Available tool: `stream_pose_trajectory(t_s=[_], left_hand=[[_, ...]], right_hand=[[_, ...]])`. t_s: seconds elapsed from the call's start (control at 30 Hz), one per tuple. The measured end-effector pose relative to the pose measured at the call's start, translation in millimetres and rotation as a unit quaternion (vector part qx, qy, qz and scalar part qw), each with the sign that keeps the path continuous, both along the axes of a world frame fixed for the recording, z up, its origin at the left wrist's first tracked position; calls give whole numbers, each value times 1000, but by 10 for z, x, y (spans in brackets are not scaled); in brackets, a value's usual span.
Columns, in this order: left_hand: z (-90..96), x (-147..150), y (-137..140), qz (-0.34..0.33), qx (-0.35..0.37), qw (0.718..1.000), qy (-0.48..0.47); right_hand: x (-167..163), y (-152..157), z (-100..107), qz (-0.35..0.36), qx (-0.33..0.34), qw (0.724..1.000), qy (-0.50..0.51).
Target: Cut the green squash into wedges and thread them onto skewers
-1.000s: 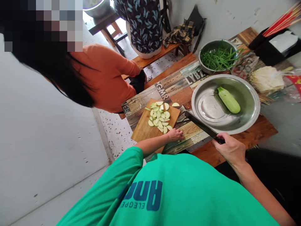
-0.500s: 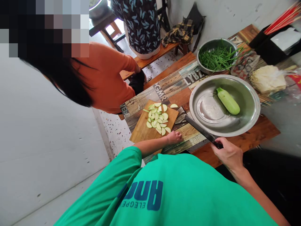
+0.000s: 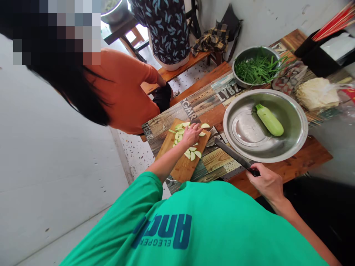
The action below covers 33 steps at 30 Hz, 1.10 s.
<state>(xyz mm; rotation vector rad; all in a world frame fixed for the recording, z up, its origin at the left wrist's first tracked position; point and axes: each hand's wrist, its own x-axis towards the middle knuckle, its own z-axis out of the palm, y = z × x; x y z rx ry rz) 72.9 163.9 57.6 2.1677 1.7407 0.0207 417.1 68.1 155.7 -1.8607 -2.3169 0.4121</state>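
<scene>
Left hand (image 3: 191, 133) cupped over pale half-moon zucchini slices (image 3: 193, 152), wooden board (image 3: 181, 166), right hand (image 3: 264, 181) gripping dark knife (image 3: 234, 156)

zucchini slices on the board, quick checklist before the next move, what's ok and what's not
1. Left hand rests on the zucchini slices on the cutting board: ok.
2. Right hand grips the knife by its handle: ok.
3. Knife blade lies apart from the left hand, over the table: ok.
4. One slice sits off the board on the table: not ok.
5. Whole zucchini lies in the big metal bowl: ok.
6. Whether the board sits steady near the table edge: cannot tell.
</scene>
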Motion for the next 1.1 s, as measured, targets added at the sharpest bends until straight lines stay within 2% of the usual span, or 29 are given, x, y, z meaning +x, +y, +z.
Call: stream_pose_trajectory(t_s=[0.1,0.2,0.27,0.33,0.4,0.53,0.67,0.97,1.1], left_hand=[[17,-136,-394,85,34,995,-26],[-12,-192,-1148,229,29,973,2],[-48,-172,-1680,296,-29,954,46],[-79,-113,-2091,304,-119,942,82],[-98,-34,-2316,297,-170,934,104],[-133,120,-2365,322,-189,917,138],[-189,176,-2351,320,-200,915,140],[-248,-196,-2479,229,-190,944,139],[-266,-239,-2466,222,-212,940,150]], right_hand=[[-39,-43,-95,36,-45,998,14],[-237,-63,-265,121,-128,984,29],[-464,-57,-394,183,-180,966,29],[-724,-50,-512,245,-225,943,18],[-966,-55,-613,297,-254,921,-6],[-1266,-79,-759,323,-258,910,-40],[-1352,-32,-821,323,-242,912,-70],[-1355,226,-830,326,-191,921,-101],[-1326,295,-869,331,-176,921,-101]])
